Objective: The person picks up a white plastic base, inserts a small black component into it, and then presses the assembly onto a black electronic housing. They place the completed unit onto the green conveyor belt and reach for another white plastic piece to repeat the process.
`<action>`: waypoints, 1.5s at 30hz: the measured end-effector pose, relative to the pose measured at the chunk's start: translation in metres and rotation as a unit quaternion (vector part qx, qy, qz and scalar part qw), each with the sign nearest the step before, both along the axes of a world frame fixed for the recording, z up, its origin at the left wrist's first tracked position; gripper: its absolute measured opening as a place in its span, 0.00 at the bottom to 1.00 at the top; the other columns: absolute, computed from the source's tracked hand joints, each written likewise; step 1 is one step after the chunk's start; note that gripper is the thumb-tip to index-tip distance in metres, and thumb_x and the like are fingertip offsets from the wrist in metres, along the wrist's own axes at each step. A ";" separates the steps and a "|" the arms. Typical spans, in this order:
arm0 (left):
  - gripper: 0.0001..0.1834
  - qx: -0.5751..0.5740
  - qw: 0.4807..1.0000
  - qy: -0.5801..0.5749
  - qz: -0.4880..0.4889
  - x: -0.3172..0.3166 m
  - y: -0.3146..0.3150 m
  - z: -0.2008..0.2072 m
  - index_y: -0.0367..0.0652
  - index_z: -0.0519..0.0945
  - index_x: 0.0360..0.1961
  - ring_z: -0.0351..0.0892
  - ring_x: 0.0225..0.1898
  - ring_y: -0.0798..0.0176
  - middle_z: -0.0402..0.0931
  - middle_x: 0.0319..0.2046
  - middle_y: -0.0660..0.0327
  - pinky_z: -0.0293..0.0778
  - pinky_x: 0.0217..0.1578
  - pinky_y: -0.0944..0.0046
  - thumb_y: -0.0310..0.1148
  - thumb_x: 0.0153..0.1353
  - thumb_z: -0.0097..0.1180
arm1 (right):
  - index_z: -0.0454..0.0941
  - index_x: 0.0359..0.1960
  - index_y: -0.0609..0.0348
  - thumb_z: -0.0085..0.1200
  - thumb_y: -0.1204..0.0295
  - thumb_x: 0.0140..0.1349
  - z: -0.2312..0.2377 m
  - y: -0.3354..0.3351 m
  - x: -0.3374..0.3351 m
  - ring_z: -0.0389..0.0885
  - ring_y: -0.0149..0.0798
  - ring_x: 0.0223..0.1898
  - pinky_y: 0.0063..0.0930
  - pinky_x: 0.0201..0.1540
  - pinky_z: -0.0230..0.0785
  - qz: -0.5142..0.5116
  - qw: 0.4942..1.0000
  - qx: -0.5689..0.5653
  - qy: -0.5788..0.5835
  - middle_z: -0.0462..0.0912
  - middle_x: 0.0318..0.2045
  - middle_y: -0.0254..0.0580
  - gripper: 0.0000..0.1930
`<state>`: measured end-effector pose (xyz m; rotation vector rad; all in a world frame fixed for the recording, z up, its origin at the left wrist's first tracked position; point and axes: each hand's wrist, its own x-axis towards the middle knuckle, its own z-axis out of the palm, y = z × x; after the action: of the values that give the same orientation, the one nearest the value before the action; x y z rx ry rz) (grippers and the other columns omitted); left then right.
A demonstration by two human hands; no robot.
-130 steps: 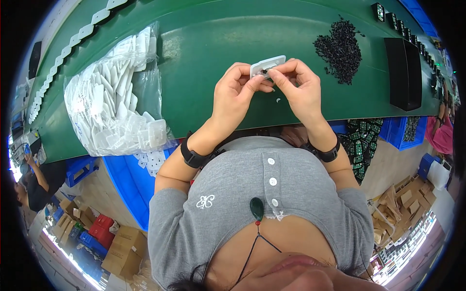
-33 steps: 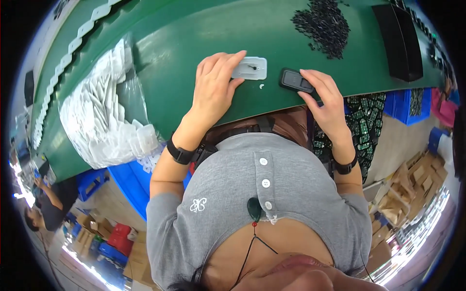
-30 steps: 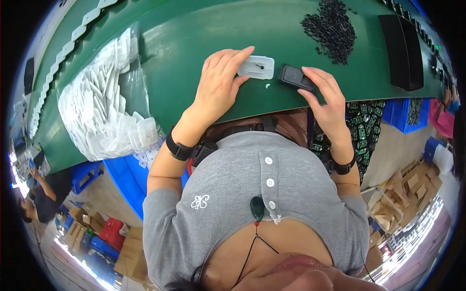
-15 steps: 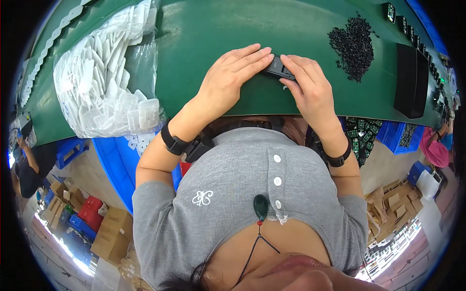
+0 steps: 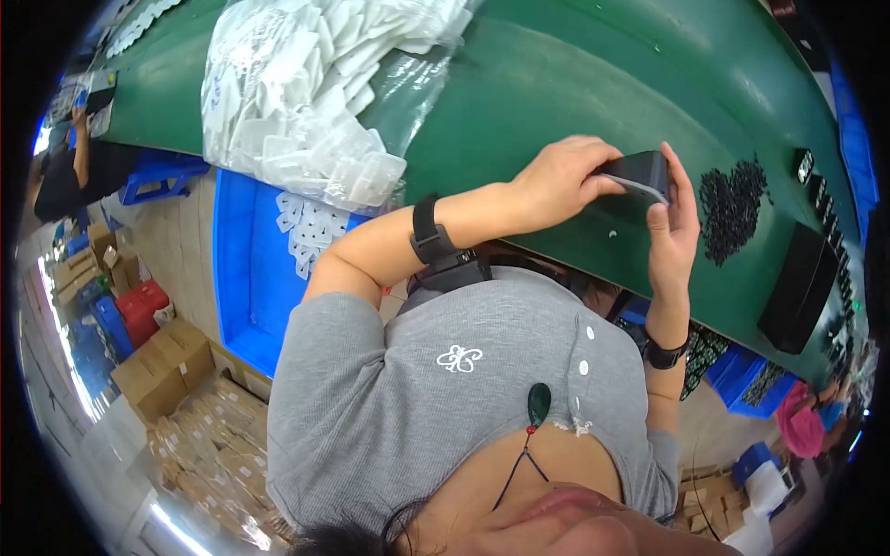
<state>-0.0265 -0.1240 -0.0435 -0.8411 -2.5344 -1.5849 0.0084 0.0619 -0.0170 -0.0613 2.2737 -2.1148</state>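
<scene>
Both hands hold a small black plastic device case (image 5: 640, 170), raised and tilted above the green table, a lighter grey face showing along its lower side. My left hand (image 5: 567, 183) pinches its left end between thumb and fingers. Around its right end, my right hand (image 5: 675, 215) has the fingers upright along the edge and the thumb near the lower corner. What the case has on its far side is hidden. A tiny pale bit (image 5: 612, 233) lies on the table just below the case.
A clear plastic bag of white flat parts (image 5: 315, 102) lies to the left, above a blue bin (image 5: 243, 269) of white pieces. On the right are a heap of small black parts (image 5: 732, 208), a long black box (image 5: 799, 289) and a row of black units (image 5: 820, 199).
The case has gone from lying low at the table under both hands to being lifted and tipped up between them. The whole view has turned and shifted toward the left.
</scene>
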 end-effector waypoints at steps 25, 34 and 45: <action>0.21 -0.485 0.763 0.152 0.398 -0.049 -0.214 0.022 0.52 0.79 0.49 0.70 0.54 0.58 0.76 0.49 0.67 0.65 0.49 0.55 0.32 0.50 0.64 | 0.76 0.53 0.64 0.61 0.60 0.62 -0.070 0.020 -0.368 0.75 0.26 0.47 0.20 0.53 0.63 0.086 0.983 0.164 0.010 0.80 0.44 0.34 0.24; 0.21 -0.432 0.781 0.178 0.414 -0.049 -0.219 0.024 0.47 0.80 0.47 0.71 0.53 0.57 0.77 0.47 0.66 0.66 0.48 0.55 0.38 0.51 0.65 | 0.77 0.54 0.57 0.59 0.57 0.63 -0.060 0.001 -0.367 0.76 0.29 0.48 0.21 0.50 0.64 0.055 0.973 0.222 -0.002 0.81 0.45 0.34 0.22; 0.15 -0.479 0.805 0.134 0.324 -0.068 -0.243 0.025 0.47 0.80 0.39 0.76 0.43 0.54 0.78 0.42 0.63 0.68 0.42 0.52 0.44 0.56 0.61 | 0.76 0.46 0.63 0.60 0.65 0.60 0.014 0.070 -0.215 0.79 0.37 0.39 0.29 0.42 0.70 -0.074 0.988 0.118 0.066 0.82 0.38 0.44 0.17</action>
<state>-0.0945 -0.3670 -0.0188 -0.0885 -2.8183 0.0642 -0.2061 0.1324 -0.0033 -0.0271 2.6675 -1.9416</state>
